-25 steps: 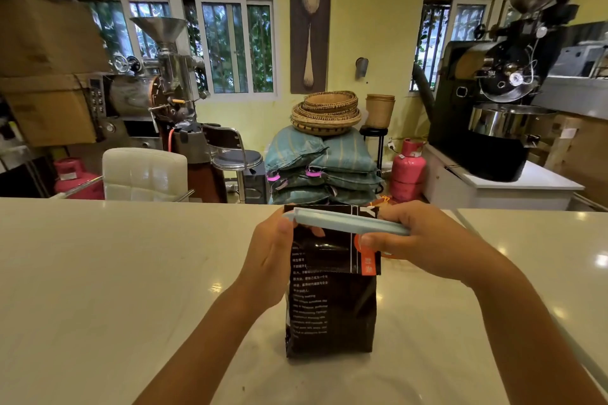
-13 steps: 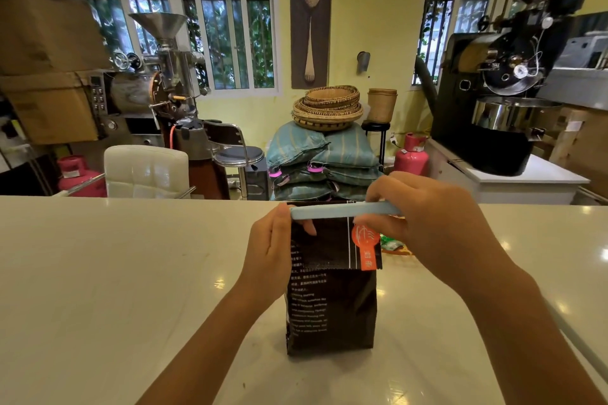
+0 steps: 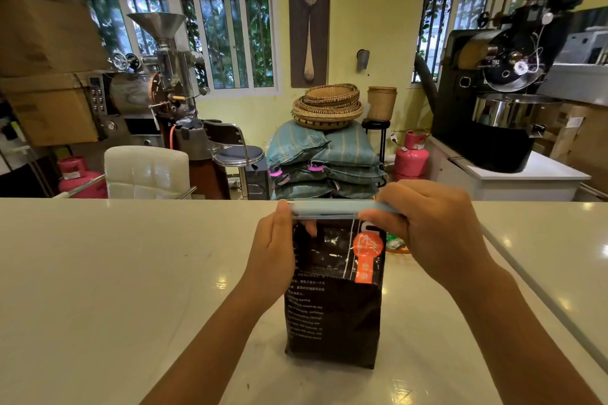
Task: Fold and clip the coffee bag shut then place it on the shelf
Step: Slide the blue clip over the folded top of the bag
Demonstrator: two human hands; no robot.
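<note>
Bag: we are working on the glossy black foil coffee bag with an orange label (image 3: 334, 299), standing upright on the pale polished countertop (image 3: 115, 289).
Clip: we are seating the long pale-blue plastic sealing clip (image 3: 324, 209) level across the folded top.
Left hand: our left hand (image 3: 274, 251) is bracing the bag's upper left edge, thumb at the clip's end.
Right hand: our right hand (image 3: 431, 227) is pinching the clip's right end closed.
Doing it well: we are judging that pressing evenly along the bar, with the fold flat inside, matters most.
Shelf: we cannot tell where it is.
</note>
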